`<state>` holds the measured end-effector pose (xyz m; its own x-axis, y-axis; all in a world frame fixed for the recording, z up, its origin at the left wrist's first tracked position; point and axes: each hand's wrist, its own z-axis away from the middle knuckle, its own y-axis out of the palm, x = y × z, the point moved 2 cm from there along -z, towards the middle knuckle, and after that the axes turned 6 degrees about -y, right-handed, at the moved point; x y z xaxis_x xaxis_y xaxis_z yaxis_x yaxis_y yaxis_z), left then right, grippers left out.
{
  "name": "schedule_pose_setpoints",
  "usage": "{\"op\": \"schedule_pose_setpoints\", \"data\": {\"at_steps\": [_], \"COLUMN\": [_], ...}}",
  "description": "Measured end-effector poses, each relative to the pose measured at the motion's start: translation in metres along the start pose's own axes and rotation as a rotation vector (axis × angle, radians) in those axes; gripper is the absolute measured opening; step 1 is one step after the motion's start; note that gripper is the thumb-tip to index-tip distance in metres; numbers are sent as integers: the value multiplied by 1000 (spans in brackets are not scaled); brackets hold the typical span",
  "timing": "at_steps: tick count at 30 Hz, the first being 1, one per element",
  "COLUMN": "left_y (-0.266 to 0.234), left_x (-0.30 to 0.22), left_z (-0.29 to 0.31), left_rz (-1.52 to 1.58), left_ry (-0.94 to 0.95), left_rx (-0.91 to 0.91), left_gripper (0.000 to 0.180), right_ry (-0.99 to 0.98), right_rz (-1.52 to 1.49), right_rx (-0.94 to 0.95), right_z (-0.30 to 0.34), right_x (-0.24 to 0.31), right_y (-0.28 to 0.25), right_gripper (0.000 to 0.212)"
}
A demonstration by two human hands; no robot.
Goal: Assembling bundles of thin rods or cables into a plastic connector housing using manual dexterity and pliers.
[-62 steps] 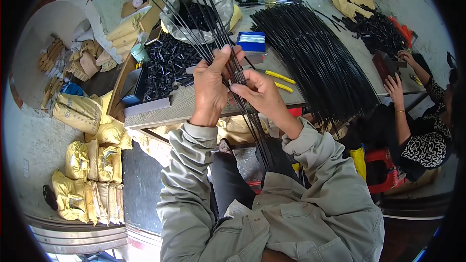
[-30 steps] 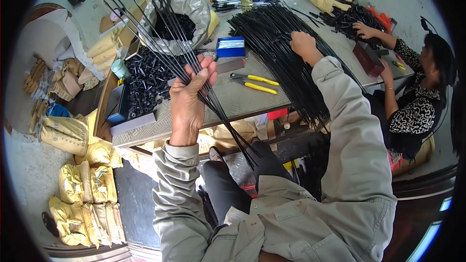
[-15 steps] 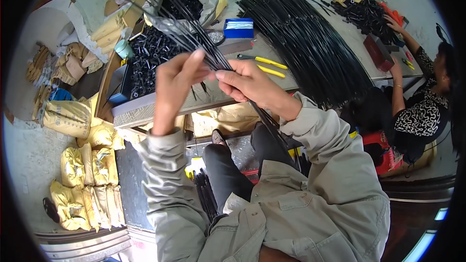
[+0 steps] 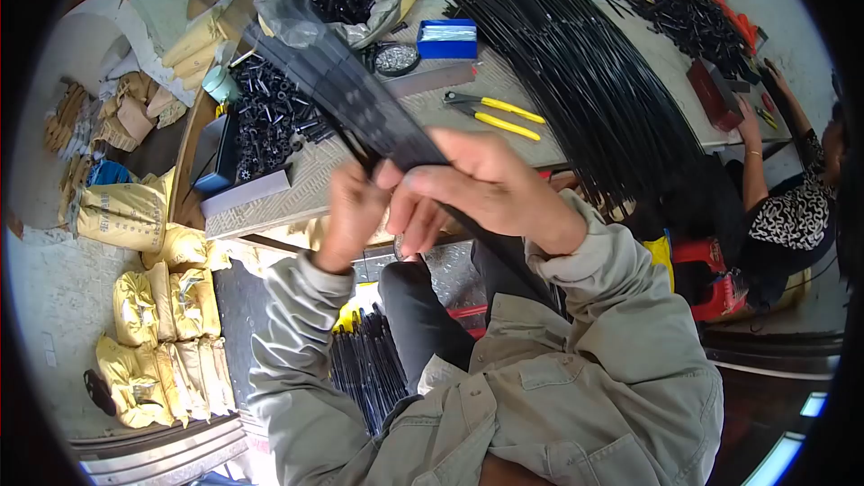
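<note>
A bundle of thin black rods (image 4: 360, 94), smeared by motion, slants from the upper left down past my lap. My right hand (image 4: 495, 184) is closed round it, thumb on top. Against the bundle's left side, my left hand (image 4: 351, 207) is closed, its fingers blurred; a dark strand runs into its fingertips. Beyond my hands, a wide sheaf of similar black rods (image 4: 576, 72) covers the table. Yellow-handled pliers (image 4: 499, 117) lie between the sheaf and the bundle. More black rods (image 4: 369, 369) stand beside my left leg.
Small black parts (image 4: 270, 108) are heaped at the table's left, near a grey sack (image 4: 378, 9) of black pieces. A blue box (image 4: 447, 40) sits behind the pliers. At the right a co-worker (image 4: 792, 207) reaches by a dark red box (image 4: 713, 94). Yellow bags (image 4: 135, 306) stack at lower left.
The bundle has swung and is now blurred, its rods spread broader. My left hand has dropped lower beside it, and my right hand has moved slightly right and down.
</note>
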<state>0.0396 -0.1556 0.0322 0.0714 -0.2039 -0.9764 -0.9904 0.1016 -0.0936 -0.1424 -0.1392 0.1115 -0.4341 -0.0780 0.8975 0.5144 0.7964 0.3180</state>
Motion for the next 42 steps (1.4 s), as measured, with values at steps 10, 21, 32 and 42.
{"op": "schedule_pose_setpoints", "data": {"at_steps": [10, 21, 32, 42], "left_y": [-72, -47, -23, -20], "left_x": [57, 33, 77, 61], "left_z": [-178, -35, -35, -37], "left_rz": [-1454, -1167, -1151, -1201], "left_ry": [332, 306, 436, 380], "left_rx": [-103, 433, 383, 290], "left_gripper": [40, 90, 72, 69], "right_ry": [-188, 30, -180, 126], "right_rz": [217, 442, 1569, 1917], "right_rx": [-173, -145, -221, -511], "right_z": [12, 28, -22, -181], "right_x": [-157, -265, -77, -47], "right_y": [-20, -93, -63, -266], "right_gripper": [17, 24, 13, 12]}}
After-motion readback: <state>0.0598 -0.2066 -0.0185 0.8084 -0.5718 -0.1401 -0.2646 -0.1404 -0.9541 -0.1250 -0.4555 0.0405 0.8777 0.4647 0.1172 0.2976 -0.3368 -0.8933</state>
